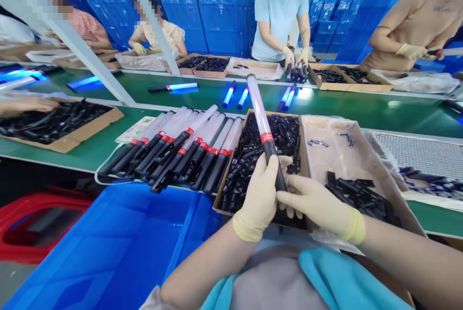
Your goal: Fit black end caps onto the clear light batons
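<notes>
Both my gloved hands hold one light baton (261,124) upright over a cardboard box. The baton has a clear tube, a red band and a black handle. My left hand (261,198) wraps the handle from the left. My right hand (311,204) grips the handle's lower end from the right. Under them the cardboard box (243,126) is full of small black plastic parts. To the left a row of several finished batons (188,148) lies side by side on the green table.
A blue crate (119,247) stands below the table's edge, a red stool (32,225) to its left. A second box (347,155) on the right holds black parts. Lit blue batons (237,95) lie on the green conveyor. Other people work across the belt, before stacked blue crates.
</notes>
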